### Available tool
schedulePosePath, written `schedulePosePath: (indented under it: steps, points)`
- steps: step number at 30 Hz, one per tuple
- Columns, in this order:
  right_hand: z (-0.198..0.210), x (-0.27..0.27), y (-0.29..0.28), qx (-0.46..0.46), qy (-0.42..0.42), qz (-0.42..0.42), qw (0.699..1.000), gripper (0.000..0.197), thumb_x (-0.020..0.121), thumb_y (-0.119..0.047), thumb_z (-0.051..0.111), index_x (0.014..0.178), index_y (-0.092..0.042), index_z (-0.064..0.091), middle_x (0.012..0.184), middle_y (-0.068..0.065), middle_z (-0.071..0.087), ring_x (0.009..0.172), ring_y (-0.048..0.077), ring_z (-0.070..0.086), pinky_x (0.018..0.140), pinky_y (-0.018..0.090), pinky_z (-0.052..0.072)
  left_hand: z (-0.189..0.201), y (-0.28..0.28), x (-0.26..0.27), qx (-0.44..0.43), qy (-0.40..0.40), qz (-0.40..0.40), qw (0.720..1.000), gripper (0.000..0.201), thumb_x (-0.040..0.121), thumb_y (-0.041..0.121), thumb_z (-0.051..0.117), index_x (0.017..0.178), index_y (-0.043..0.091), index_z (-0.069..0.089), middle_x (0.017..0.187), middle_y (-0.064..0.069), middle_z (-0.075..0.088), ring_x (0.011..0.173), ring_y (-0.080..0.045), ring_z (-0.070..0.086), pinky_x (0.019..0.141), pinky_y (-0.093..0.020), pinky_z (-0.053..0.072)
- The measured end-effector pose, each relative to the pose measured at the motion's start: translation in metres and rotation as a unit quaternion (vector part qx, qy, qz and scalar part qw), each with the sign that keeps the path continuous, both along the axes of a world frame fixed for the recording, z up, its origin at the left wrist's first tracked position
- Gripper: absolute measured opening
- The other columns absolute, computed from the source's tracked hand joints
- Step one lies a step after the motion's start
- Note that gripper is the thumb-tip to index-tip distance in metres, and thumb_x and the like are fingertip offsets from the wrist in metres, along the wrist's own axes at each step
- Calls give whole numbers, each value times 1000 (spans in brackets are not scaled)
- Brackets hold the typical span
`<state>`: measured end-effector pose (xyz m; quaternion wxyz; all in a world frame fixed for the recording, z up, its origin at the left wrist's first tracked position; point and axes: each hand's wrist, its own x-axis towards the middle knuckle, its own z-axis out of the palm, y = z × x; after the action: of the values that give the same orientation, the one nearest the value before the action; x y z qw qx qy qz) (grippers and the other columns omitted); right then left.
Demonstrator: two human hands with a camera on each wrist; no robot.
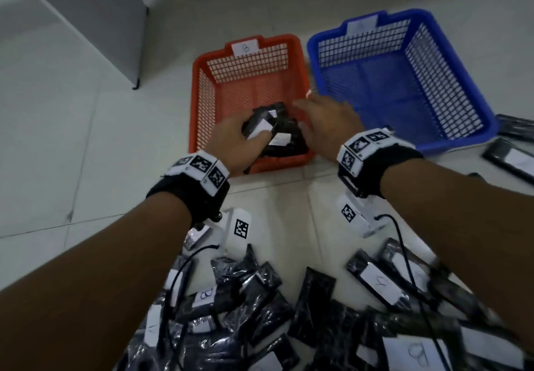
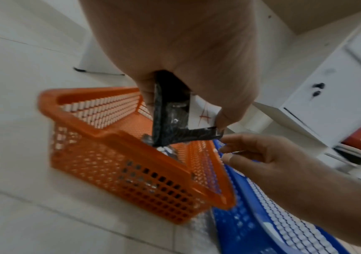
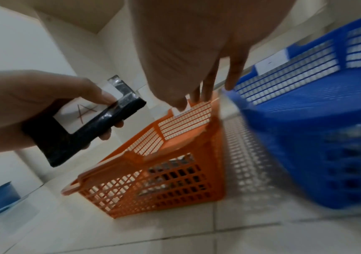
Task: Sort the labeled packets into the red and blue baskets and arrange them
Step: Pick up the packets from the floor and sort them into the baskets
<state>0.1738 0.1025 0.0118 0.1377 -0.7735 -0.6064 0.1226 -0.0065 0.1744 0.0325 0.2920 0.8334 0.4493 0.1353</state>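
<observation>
My left hand [image 1: 234, 139] grips a black packet [image 1: 258, 125] over the near part of the red basket [image 1: 194, 110]. The packet [image 2: 170, 120] carries a white label with a red "A", also readable on the packet [image 3: 83, 127] in the right wrist view. Several black packets [image 1: 286, 142] lie in the red basket's near end. My right hand [image 1: 326, 116] hovers open, fingers straight, above the red basket's right rim, close to the held packet without touching it. The blue basket [image 1: 315, 53] stands just right of the red one.
A big heap of black labeled packets [image 1: 318, 313] covers the floor under my forearms. More packets [image 1: 514, 160] lie right of the blue basket. A grey cabinet [image 1: 101, 24] stands at the far left on the white tiled floor.
</observation>
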Motion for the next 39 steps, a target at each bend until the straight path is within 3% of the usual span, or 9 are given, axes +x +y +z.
schedulePosePath:
  steps: [8,11,13,17,20,24,30,34,39]
  points:
    - [-13,121,-141,50,-24,-367,929,52,88,-32,58,134,-9,49,138,16,46,126,38,42,98,50,38,13,-42,157,-27,16,-226,974,25,87,35,60,100,13,62,89,-5,64,79,-22,60,68,-31,45]
    - [-28,148,-163,12,68,-435,898,67,90,-37,58,143,-3,36,144,22,38,131,39,40,103,50,38,1,-51,198,-5,86,-258,962,29,93,26,57,118,11,56,109,-10,62,96,-27,58,76,-29,41]
    - [-32,159,-165,1,143,-450,881,67,92,-40,56,143,-2,34,140,23,46,125,37,48,102,44,41,-13,-51,213,-7,118,-258,959,35,94,26,55,125,12,51,117,-12,60,104,-31,57,83,-34,43]
    - [-31,173,-163,-30,249,-418,873,40,99,-36,48,131,-13,47,115,8,60,94,21,54,65,20,31,-39,-58,222,-24,171,-220,960,44,97,25,49,140,14,41,132,-16,54,116,-35,53,92,-38,43]
    - [-28,177,-166,-9,278,-391,877,41,97,-40,50,131,-15,49,118,5,62,96,20,57,64,18,32,-41,-73,216,-17,125,-162,979,56,97,21,51,149,16,31,144,-14,46,129,-32,46,105,-36,36]
    - [-18,167,-181,-52,294,-379,876,57,95,-53,49,135,-12,46,127,7,54,111,23,54,76,22,32,-37,-116,191,62,32,-136,988,43,91,29,55,131,14,54,126,-12,56,116,-30,53,99,-39,43]
    - [-22,129,-217,-204,229,-102,946,40,89,-42,57,122,-21,51,103,-4,66,98,20,60,85,27,45,-27,-224,108,-30,162,-161,973,35,79,51,59,100,22,65,96,-2,62,94,-25,60,82,-36,50]
    - [-17,108,-232,-369,116,216,896,41,83,-34,68,121,-23,59,118,0,63,103,24,61,88,35,53,-26,-280,74,-177,330,-162,913,60,71,58,75,120,28,60,118,2,61,109,-20,58,93,-33,48]
    - [-28,104,-242,-406,-18,314,858,58,79,-35,75,131,-18,55,125,6,60,111,26,60,84,32,49,-46,-315,63,-198,369,-163,893,80,59,59,82,128,30,52,122,2,56,114,-19,52,95,-35,45]
